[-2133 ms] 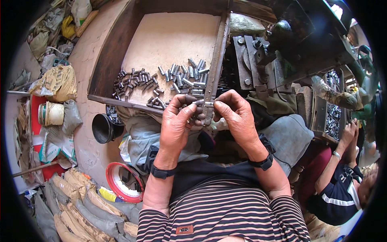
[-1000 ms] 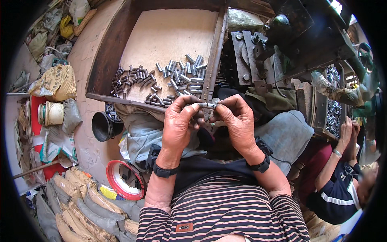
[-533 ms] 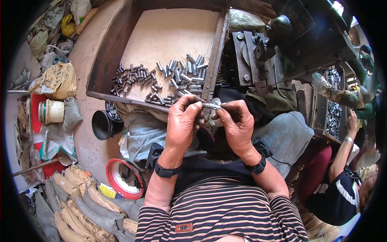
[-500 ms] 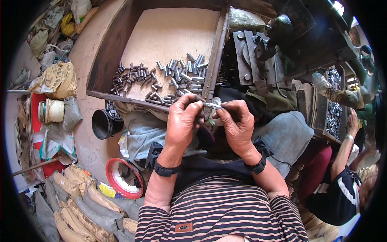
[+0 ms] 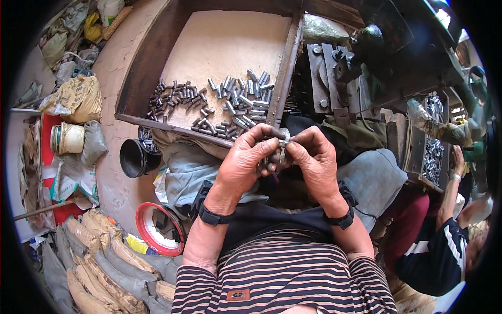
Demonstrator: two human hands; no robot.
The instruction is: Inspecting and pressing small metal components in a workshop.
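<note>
Just past the near edge of a wooden tray, my two hands meet over a small metal cylinder. My left hand pinches it between thumb and forefinger, its other fingers curled beneath. From the other side, my right hand closes thumb and forefinger on the same piece. Most of the cylinder is hidden by the fingertips. A translucent scrap shows just beyond them. Inside the tray lie shiny metal cylinders on the right and darker ones on the left.
A dark metal machine stands right of the tray. Beyond it, another container holds many metal pieces, with another person's arm beside it. At left are a black bucket, a red-rimmed round container and stacked sacks.
My hands have drawn closer together, and the left has shifted right. The cylinder, plainly visible between them before, is now mostly covered by my fingertips.
</note>
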